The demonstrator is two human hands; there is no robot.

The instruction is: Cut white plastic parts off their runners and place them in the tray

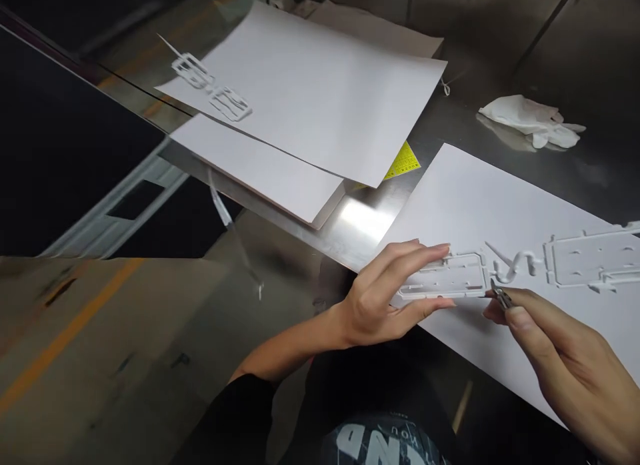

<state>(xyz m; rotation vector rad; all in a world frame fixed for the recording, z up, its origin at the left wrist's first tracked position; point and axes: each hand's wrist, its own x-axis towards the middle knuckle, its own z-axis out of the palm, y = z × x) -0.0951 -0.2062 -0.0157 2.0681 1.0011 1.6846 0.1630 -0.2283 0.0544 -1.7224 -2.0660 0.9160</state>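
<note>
My left hand grips the left end of a white moulded plastic frame, thumb along its near edge and fingers over its far edge. A curly white runner joins this frame to a second flat plastic part at the right. My right hand is closed around small metal nippers, whose tips are at the corner of the held frame beside the runner. Whether the jaws touch the plastic I cannot tell. Below the parts lies a large white sheet; the right palm hides the nippers' handles.
White sheets are stacked farther back on the metal table, with a similar white plastic piece on their left side. A yellow printed card sticks out beneath them. A crumpled white glove lies at the back right.
</note>
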